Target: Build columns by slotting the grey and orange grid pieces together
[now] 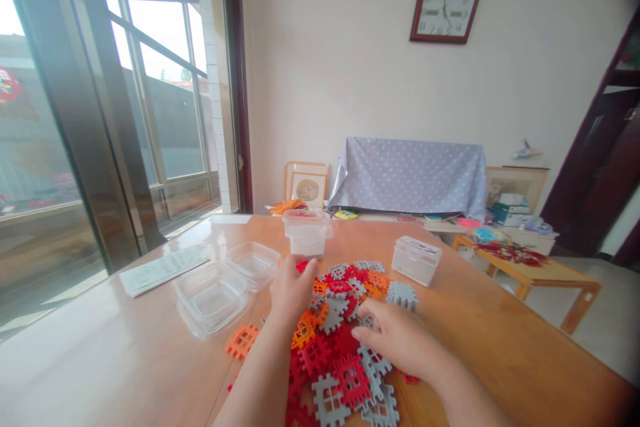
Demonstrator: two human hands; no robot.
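Note:
A pile of flat waffle-shaped building tiles [345,340] in red, orange and grey lies on the wooden table [125,360] in front of me. My left hand [291,290] rests on the far left part of the pile, fingers curled over a red tile at its tip. My right hand [395,337] lies on the right side of the pile, fingers bent and pinching at a grey tile. One orange tile [243,340] lies apart to the left of the pile.
Two clear lidless containers [213,293] sit left of the pile. A lidded tub [307,232] stands behind it, another [416,259] to the right. Paper sheet [163,268] lies far left. A low wooden table [530,270] stands at right, a window at left.

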